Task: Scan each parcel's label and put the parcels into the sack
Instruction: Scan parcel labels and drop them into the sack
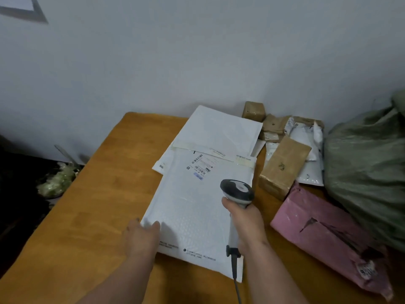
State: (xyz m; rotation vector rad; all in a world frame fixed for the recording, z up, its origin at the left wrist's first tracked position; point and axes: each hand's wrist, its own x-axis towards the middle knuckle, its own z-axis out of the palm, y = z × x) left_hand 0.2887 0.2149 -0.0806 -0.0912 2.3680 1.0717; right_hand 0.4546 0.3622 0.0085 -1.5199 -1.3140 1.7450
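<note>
The right hand [247, 224], near the front edge of the desk [92, 207], has its grip clamped round the handle of the scanner [237, 190]; the scanner head points away from the person, toward the label [200, 165]. The left hand [141, 234] rests on the near left corner of the white mailer [192, 207]; the thumb lies on top, and whether the fingers curl under the edge cannot be determined. The mailer lies flat at mid-desk, label face up at its far end.

Procedure for the scan, as judged here:
- Hold the mailer down with the left hand so that it does not slide.
- Aim the scanner head squarely at the barcodes and keep the label flat.

Beyond it lies a second white mailer [219, 130], overlapping its far end. Toward the right edge lie a pink parcel [324, 233], brown parcels [282, 167] and the green sack [368, 163], which awaits the scanned parcels.
</note>
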